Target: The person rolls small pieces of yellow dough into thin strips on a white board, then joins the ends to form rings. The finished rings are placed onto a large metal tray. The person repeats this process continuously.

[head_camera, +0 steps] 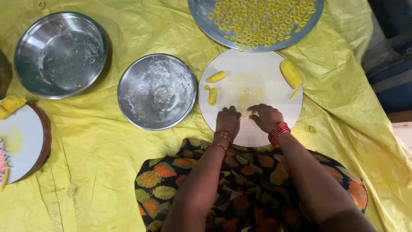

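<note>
Your left hand point(228, 120) and right hand point(265, 116) rest knuckles-up at the near edge of the round white board point(253, 64), fingers curled together over a small bit of yellow dough point(245, 114) between them. It looks soft, light and easily squashed, so pinch it gently at its ends.

- A steel bowl point(157, 91) dusted white sits at about ten o'clock from the frame's centre.
- A second steel bowl point(60, 53) lies farther out at ten o'clock, apart from the first.
- A steel tray point(206, 23) at twelve o'clock holds many small yellow rings point(262, 19).
- A yellow plastic sheet point(94, 150) covers the floor.
- Another round white board point(21, 144) lies at nine o'clock, with a yellow lump point(10, 105) at its upper edge.
</note>
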